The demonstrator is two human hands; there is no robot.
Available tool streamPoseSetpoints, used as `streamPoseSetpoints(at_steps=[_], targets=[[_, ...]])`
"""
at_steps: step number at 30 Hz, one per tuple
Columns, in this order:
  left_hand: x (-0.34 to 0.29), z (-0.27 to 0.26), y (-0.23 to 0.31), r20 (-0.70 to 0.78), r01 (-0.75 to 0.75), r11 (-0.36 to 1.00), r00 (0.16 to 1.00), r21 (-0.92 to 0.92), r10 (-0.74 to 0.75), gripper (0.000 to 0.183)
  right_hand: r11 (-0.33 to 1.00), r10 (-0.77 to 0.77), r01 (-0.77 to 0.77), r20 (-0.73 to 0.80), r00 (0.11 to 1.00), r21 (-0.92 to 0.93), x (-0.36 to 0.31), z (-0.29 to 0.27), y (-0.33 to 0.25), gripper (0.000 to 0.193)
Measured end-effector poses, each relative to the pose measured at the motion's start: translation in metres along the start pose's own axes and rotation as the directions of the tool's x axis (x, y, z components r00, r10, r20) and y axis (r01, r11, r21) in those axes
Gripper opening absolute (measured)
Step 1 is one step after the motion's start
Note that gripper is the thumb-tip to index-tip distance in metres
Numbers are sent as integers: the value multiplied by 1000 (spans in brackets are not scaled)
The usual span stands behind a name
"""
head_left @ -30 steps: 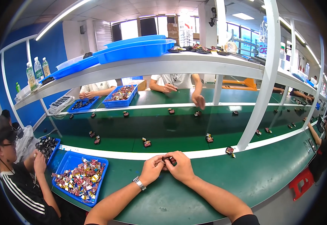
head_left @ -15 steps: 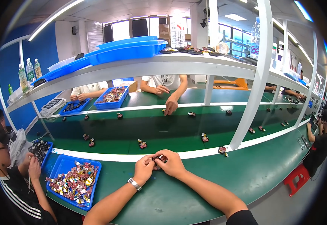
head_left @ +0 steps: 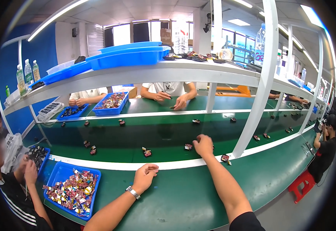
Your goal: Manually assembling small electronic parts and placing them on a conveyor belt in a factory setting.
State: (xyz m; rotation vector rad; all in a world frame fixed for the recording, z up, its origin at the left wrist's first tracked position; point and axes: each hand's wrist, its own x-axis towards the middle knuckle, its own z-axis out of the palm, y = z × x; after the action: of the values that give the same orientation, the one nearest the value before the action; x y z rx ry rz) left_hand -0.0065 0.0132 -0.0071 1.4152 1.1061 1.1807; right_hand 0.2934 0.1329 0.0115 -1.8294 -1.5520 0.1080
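- Lower left: blue tray (head_left: 61,171) of small parts.
- Lower centre: left hand (head_left: 144,179), fingers loosely curved, thumb apart, nothing visible between; bench (head_left: 175,196) below.
- Centre: black-and-red part (head_left: 188,146) on green belt (head_left: 168,152); possibly knocked askew by a sideways sweep; just left of the fingers of right hand (head_left: 205,146).
- Right of centre: those fingers bent downward, undersides hidden, impossible to tell whether gripping.
- Farther right: second part (head_left: 225,158) at white rail (head_left: 175,164), perhaps brushed by right forearm (head_left: 227,184).
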Motion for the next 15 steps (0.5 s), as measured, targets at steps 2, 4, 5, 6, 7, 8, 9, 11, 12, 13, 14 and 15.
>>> streamPoseSetpoints(at_steps=[2,4,5,6,7,8,9,11,12,13,14,15], targets=[[-2,0,1,-2,6,1000,1000,11,-6,18,954,5,-29,-82,997,-299,-5,-21,4,46],[0,5,4,-8,5,999,1000,54,-5,16,919,193,-187,-16,981,-347,-9,-36,10,57],[-1,7,3,-4,7,999,1000,54,-7,16,918,197,-190,-17,980,-349,-9,-32,19,57],[1,13,4,5,2,998,1000,60,-3,16,916,184,-173,-4,983,-363,-8,-31,34,55],[2,14,4,4,1,998,1000,71,-1,15,916,166,-147,18,986,-372,-7,-30,42,54],[3,15,3,11,-1,997,1000,71,0,15,915,171,-155,12,985,-372,-5,-32,51,54],[1,13,1,2,-1,999,1000,36,1,16,947,168,-165,-14,986,-274,-3,-34,53,52],[0,9,1,-6,-2,1000,1000,2,2,16,970,168,-173,-41,985,-170,-4,-33,53,50],[-1,8,2,-8,13,1000,1000,-6,-13,18,998,31,-34,-61,998,-60,-8,-33,48,51],[-1,7,3,-9,28,999,1000,-15,-28,19,993,-103,108,-95,990,48,-13,-33,43,51],[-1,5,4,-22,33,999,999,-15,-34,19,949,-167,162,-3,986,271,-23,-37,28,49],[-2,4,7,8,52,998,999,-45,-51,23,855,-324,252,87,942,453,-39,-48,1,48]])
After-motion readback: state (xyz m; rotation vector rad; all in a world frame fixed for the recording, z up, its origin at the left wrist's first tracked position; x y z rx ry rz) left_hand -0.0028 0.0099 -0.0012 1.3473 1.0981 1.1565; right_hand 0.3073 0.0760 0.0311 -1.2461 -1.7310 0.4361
